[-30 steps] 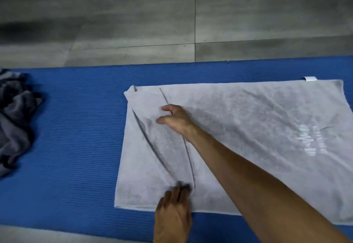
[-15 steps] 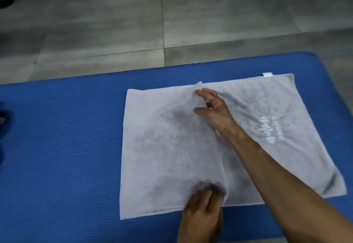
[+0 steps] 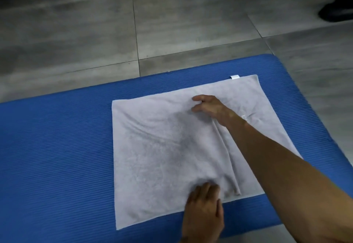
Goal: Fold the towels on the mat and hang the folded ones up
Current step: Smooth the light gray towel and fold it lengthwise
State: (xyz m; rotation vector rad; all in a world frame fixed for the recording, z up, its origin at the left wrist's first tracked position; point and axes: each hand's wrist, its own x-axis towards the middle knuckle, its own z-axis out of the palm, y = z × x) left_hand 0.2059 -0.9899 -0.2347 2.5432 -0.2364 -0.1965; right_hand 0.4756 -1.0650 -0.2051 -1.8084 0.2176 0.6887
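Observation:
A light grey towel (image 3: 162,147) lies on the blue mat (image 3: 57,147), with its left part folded over onto the right part. The folded layer's free edge runs from my right hand (image 3: 209,108) down towards the near edge. At the far side, that hand pinches the top layer with its fingers curled. My left hand (image 3: 203,206) grips the same layer at the near edge, and the cloth puckers around its fingertips. A white tag (image 3: 235,77) sticks out at the towel's far right corner.
Grey floor tiles (image 3: 191,22) lie beyond the mat. Dark shoes (image 3: 336,13) stand on the floor at the top right. The mat's right end (image 3: 286,74) is close to the towel.
Both hands have carried the towel's left edge to the right across the towel, so the fold is now wider. The view has swung right and the dark towel heap has left the picture.

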